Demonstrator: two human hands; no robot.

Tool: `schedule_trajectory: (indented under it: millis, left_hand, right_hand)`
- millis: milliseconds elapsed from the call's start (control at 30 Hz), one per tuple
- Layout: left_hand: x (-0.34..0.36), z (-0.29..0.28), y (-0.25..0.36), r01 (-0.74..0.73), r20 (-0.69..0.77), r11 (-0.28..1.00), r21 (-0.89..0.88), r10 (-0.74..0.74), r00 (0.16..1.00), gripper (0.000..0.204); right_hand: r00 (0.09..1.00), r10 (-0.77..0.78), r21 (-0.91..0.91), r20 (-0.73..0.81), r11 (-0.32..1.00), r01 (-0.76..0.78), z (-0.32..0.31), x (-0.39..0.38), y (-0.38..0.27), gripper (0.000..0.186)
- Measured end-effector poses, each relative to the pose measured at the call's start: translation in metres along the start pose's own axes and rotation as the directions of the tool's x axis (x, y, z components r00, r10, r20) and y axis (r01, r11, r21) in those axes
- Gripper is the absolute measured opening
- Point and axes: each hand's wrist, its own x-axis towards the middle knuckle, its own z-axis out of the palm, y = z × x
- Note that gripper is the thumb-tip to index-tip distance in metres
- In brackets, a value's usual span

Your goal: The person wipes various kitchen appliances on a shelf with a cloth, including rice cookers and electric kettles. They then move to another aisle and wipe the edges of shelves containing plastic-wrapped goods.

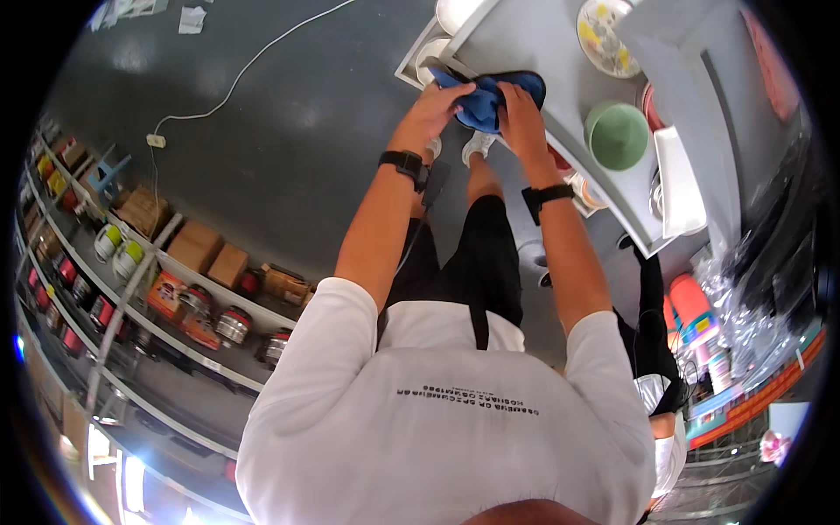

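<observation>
In front of me, beside the corner of a grey shelf, both hands are up at a blue cloth (pixel 479 108). My left hand (pixel 435 107) is closed on its left side, fingers bent over the bunched fabric. My right hand (pixel 520 112) grips the right side, its fingertips pressed into the folds. A dark-rimmed blue piece (pixel 531 83) shows just beyond the right fingers; I cannot tell whether it is part of the cloth or a separate dish.
The grey shelf (pixel 560 96) carries a green bowl (pixel 617 136), a patterned plate (pixel 605 37) and a white rectangular dish (pixel 681 188). Racks with boxes (pixel 194 245) and pots line the left. A white cable (pixel 232 87) crosses the floor. Another person (pixel 652 385) stands at lower right.
</observation>
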Motion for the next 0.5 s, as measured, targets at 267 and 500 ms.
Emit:
schedule_trajectory:
  millis: [267, 500]
  left_hand:
    - [0.017, -0.021, 0.024, -0.376, -0.124, 0.924, -0.063, 0.367, 0.922, 0.034]
    - [0.050, 0.021, -0.060, 0.076, -0.188, 0.969, 0.236, -0.032, 0.982, 0.033]
  right_hand:
    - [0.986, 0.027, 0.126, -0.165, 0.992, -0.006, 0.039, 0.038, -0.030, 0.030]
    - [0.950, 0.168, -0.162, -0.262, 0.963, -0.215, 0.015, -0.059, 0.016, 0.040]
